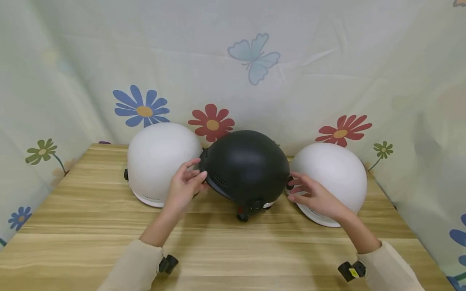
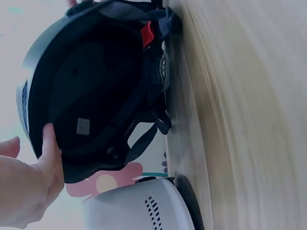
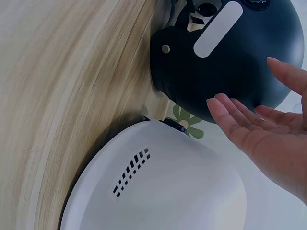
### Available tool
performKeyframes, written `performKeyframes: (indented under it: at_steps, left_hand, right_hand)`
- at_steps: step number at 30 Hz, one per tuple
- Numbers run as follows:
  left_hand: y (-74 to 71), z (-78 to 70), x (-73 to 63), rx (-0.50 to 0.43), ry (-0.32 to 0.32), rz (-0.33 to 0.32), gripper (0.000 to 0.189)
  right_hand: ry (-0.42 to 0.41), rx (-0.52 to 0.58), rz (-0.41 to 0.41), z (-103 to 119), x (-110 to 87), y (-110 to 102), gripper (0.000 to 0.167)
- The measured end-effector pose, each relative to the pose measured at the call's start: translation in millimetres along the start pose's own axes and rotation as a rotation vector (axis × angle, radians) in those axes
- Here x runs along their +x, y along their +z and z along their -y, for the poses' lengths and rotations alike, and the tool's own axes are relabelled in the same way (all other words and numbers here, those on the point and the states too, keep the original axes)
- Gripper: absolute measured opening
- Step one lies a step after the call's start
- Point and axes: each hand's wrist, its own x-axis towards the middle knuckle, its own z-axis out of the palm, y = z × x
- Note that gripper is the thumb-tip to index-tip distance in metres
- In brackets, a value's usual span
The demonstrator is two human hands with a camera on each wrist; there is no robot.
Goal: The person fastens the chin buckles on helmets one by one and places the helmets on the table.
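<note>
A matte black helmet [image 1: 249, 163] sits in the middle, tilted, its left edge raised off the wooden table. My left hand [image 1: 185, 186] pinches that raised brim; in the left wrist view a digit lies against the inner side of the rim. The dark inside, a red buckle piece [image 2: 147, 33] and hanging straps [image 2: 143, 143] show there. At the opposite side of the black helmet is my right hand [image 1: 316, 197], its fingers extended beside the shell. Whether those fingertips touch the shell I cannot tell.
One white helmet [image 1: 160, 157] stands on the left, partly behind my left hand. Another white helmet [image 1: 333, 176] stands on the right behind my right hand. All are on a wood-grain table [image 1: 233, 250], with a flowered curtain [image 1: 309, 72] behind it.
</note>
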Motion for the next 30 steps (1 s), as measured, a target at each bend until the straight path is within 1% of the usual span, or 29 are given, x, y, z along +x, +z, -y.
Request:
performKeyframes:
  at_steps: [3,6,8,11,14,16,18,21,24,27,30]
  left_hand:
    - [-3.2,0.5,3.4,-0.059,-0.012,0.01,0.043]
    - [-5.2,0.9,7.2,-0.079,-0.027,0.01,0.038]
    - [-6.2,1.0,9.8,-0.067,-0.039,0.009,0.037]
    - [-8.1,1.4,14.2,-0.027,-0.037,0.014,0.037]
    - [-10.8,1.5,17.5,0.019,-0.032,0.021,0.042]
    - [-13.6,1.9,19.5,0.037,-0.031,0.04,0.048]
    - [-17.1,2.5,20.2,0.064,-0.043,0.069,0.055]
    - [-23.1,5.1,20.3,0.099,-0.076,0.141,0.066]
    - [-26.7,8.3,18.7,0.093,-0.133,0.21,0.072]
    - [-27.8,11.1,16.4,0.074,-0.18,0.256,0.072]
    - [-27.6,14.6,14.1,0.094,-0.202,0.281,0.069]
  right_hand:
    - [0.006,-0.004,0.004,0.4,-1.8,0.6,0.063]
    - [0.004,-0.007,0.009,0.9,-4.1,1.5,0.064]
    - [-0.001,-0.006,0.012,1.1,-5.5,2.4,0.064]
    - [-0.007,0.003,0.02,1.5,-6.6,4.1,0.064]
    - [-0.011,0.013,0.033,2.4,-6.7,5.7,0.064]
    - [-0.008,0.011,0.038,3.2,-6.5,6.2,0.065]
    - [-0.007,0.002,0.034,3.7,-6.1,6.1,0.065]
    - [0.0,-0.018,0.021,4.2,-5.2,4.6,0.065]
    - [0.015,-0.033,-0.001,5.0,-3.1,2.0,0.064]
    - [0.036,-0.027,-0.016,6.2,0.5,-0.6,0.064]
    - [0.056,-0.014,-0.019,7.0,5.1,-2.6,0.065]
